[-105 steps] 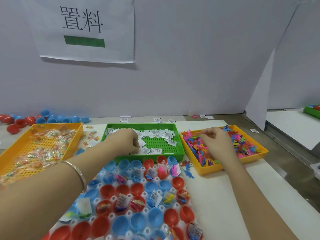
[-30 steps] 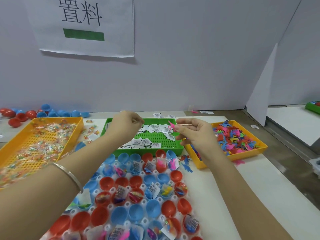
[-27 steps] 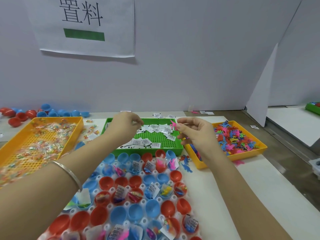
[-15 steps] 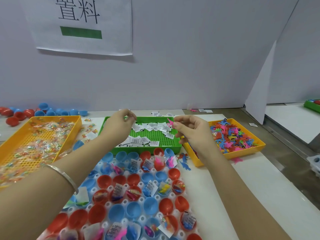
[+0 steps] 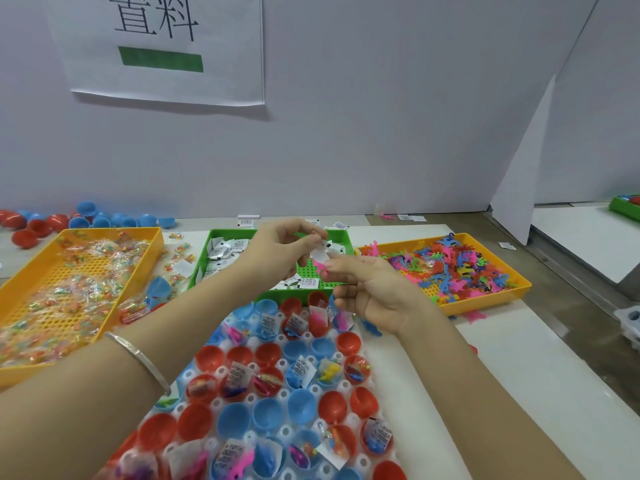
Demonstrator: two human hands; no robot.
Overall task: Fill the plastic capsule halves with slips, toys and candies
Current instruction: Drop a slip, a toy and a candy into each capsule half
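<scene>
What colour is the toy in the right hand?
Pink. The head view shows the toy pinched by the right hand.

A factory packing bench (image 5: 519, 393): printed sign (image 5: 166, 50) on the partition wall (image 5: 381, 133), sorting trays (image 5: 485, 300) of bulk parts

Glossy plastic capsule halves (image 5: 233, 420) below the left hand (image 5: 277, 252); paper slips (image 5: 221, 251) beside it; smooth metal bangle (image 5: 138, 362) on its wrist.

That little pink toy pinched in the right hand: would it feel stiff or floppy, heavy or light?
Probably floppy: the pink toy dangles from a pinch of the right hand, its limbs thin and rubbery-looking. Likely very light, since a mere pinch carries it. Being flat, like those heaped in the orange tray, it should not roll.
</scene>
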